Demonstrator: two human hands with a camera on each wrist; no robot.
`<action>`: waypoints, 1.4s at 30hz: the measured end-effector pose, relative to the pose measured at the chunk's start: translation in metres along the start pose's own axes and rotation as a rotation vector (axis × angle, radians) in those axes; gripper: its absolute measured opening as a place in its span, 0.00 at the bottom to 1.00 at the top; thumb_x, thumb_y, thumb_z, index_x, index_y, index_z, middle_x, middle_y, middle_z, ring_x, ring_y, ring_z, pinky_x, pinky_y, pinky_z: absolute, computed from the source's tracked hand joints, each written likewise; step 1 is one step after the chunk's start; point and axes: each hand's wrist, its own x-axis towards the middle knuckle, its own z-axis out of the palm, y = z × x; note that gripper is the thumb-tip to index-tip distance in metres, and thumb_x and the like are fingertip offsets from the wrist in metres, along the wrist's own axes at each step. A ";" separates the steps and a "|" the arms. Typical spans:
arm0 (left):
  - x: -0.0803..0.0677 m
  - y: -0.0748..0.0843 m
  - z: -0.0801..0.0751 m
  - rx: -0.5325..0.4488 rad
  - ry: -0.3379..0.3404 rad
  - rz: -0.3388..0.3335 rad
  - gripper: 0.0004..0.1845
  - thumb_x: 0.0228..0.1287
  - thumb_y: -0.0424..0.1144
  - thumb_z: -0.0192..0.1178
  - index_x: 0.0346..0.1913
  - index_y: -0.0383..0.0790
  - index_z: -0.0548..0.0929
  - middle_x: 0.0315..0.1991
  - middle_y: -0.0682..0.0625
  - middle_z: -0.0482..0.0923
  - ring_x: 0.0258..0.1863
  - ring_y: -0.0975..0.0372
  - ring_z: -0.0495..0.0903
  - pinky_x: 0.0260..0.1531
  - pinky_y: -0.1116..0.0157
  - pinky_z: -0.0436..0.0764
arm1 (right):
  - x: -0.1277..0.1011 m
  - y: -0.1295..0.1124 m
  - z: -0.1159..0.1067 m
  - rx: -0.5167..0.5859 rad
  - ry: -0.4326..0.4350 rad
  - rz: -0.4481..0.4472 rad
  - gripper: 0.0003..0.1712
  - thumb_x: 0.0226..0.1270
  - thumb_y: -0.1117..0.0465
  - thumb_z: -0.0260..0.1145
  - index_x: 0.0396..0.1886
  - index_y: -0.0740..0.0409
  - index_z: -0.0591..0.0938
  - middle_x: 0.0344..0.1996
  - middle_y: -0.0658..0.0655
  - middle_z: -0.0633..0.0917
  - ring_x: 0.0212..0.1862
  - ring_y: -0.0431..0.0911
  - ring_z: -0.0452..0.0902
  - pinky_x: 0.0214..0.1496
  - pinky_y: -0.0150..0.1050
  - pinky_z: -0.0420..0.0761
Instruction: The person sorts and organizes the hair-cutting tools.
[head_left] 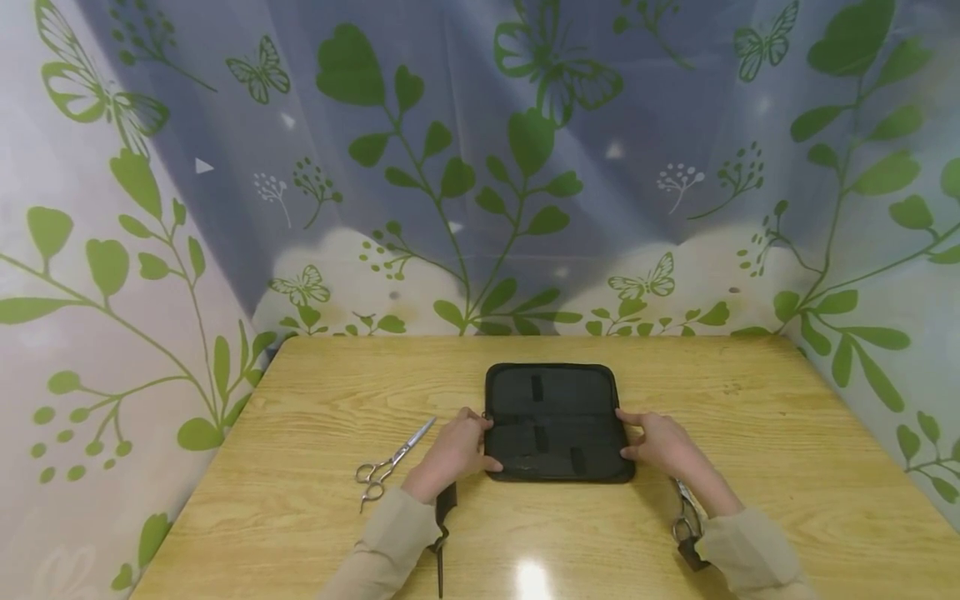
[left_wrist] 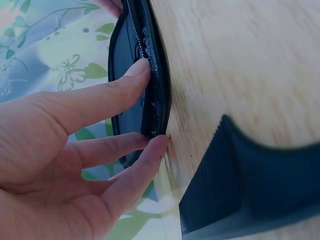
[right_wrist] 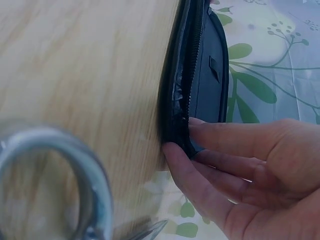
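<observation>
A black zip case [head_left: 555, 425] lies unfolded on the wooden table, its inside with small elastic loops facing up. My left hand [head_left: 457, 450] pinches its left edge; in the left wrist view the thumb [left_wrist: 115, 92] is on the zipper side and other fingers are at the outer edge. On the opposite side my right hand [head_left: 663, 446] grips the right edge, with thumb and fingers around the zipped border [right_wrist: 182, 100]. Below the left wrist lies a black comb [left_wrist: 260, 185], partly hidden by the sleeve in the head view.
Silver scissors [head_left: 396, 458] lie left of the left hand. Another pair of scissors [head_left: 682, 521] lies beside the right forearm, partly covered by it, with a dark piece [head_left: 692, 554] at its lower end. A leaf-patterned curtain [head_left: 480, 167] stands behind the table [head_left: 337, 375].
</observation>
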 end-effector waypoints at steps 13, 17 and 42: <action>-0.007 0.000 -0.001 0.013 -0.009 -0.015 0.35 0.52 0.39 0.79 0.62 0.26 0.79 0.60 0.36 0.74 0.34 0.58 0.73 0.34 0.62 0.76 | -0.002 -0.006 0.001 -0.034 -0.012 0.009 0.39 0.59 0.67 0.75 0.70 0.68 0.72 0.22 0.53 0.86 0.22 0.43 0.69 0.27 0.37 0.68; -0.009 0.000 -0.002 0.021 -0.009 -0.017 0.36 0.52 0.39 0.80 0.62 0.26 0.79 0.59 0.36 0.74 0.36 0.57 0.74 0.35 0.62 0.76 | -0.002 -0.007 0.002 -0.051 -0.013 0.002 0.39 0.59 0.67 0.76 0.70 0.68 0.72 0.24 0.53 0.87 0.22 0.43 0.70 0.27 0.37 0.68; -0.022 0.002 -0.004 0.040 -0.001 -0.004 0.35 0.50 0.38 0.80 0.59 0.23 0.80 0.55 0.35 0.75 0.49 0.45 0.79 0.50 0.53 0.81 | -0.010 -0.012 0.007 0.003 -0.031 -0.008 0.38 0.61 0.68 0.75 0.70 0.69 0.72 0.34 0.61 0.89 0.29 0.43 0.79 0.29 0.38 0.72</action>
